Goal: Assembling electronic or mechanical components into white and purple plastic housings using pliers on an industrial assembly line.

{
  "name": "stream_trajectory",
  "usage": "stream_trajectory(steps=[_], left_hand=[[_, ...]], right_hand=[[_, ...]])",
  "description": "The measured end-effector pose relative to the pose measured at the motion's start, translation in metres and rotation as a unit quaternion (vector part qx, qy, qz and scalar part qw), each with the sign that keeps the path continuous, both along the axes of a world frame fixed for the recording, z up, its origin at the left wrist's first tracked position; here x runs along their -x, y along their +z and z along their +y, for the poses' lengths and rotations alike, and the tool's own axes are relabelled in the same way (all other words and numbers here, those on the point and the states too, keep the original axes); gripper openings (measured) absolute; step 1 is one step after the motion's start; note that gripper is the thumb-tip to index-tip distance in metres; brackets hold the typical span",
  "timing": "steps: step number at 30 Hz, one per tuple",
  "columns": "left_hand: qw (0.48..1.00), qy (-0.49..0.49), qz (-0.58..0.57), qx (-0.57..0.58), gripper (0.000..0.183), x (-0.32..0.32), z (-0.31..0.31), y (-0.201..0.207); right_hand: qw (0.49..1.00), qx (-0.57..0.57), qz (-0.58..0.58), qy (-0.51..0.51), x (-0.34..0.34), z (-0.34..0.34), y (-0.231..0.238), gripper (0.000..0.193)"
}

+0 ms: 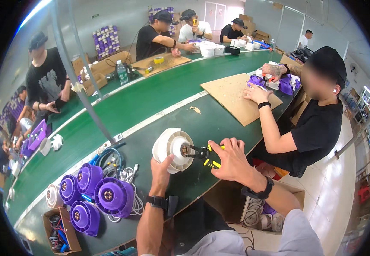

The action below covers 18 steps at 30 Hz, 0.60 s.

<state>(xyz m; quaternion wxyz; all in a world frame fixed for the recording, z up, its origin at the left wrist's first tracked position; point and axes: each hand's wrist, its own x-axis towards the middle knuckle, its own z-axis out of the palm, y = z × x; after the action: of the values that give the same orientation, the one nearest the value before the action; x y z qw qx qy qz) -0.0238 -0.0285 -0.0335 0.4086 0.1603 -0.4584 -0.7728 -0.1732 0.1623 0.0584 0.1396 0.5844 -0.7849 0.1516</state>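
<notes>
My left hand grips a white round plastic housing from below and holds it tilted above the green bench. A ribbed disc with a brown metal centre faces to the right. My right hand is closed around pliers with yellow-and-black handles. Their dark jaws reach the brown centre of the housing; whether they grip anything there is too small to tell. To the left of my left hand stand several purple round housings with similar metal centres, beside a coiled white cable.
A cardboard box of tools sits at the lower left, near a metal post. Beyond runs a green conveyor belt. At my right a person works over a cardboard sheet. A box of white parts lies below the bench.
</notes>
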Motion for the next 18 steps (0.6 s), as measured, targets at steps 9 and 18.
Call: stream_trajectory(steps=[9,18], left_hand=[[0.999,0.016,-0.018,0.038,0.05,-0.002,0.002,-0.002],[0.993,0.057,-0.056,0.087,0.049,0.0,0.01,0.001]], right_hand=[[0.993,-0.113,0.009,-0.024,-0.002,-0.016,0.023,0.074],[0.987,-0.157,0.006,-0.037,-0.001,-0.022,0.029,0.073]])
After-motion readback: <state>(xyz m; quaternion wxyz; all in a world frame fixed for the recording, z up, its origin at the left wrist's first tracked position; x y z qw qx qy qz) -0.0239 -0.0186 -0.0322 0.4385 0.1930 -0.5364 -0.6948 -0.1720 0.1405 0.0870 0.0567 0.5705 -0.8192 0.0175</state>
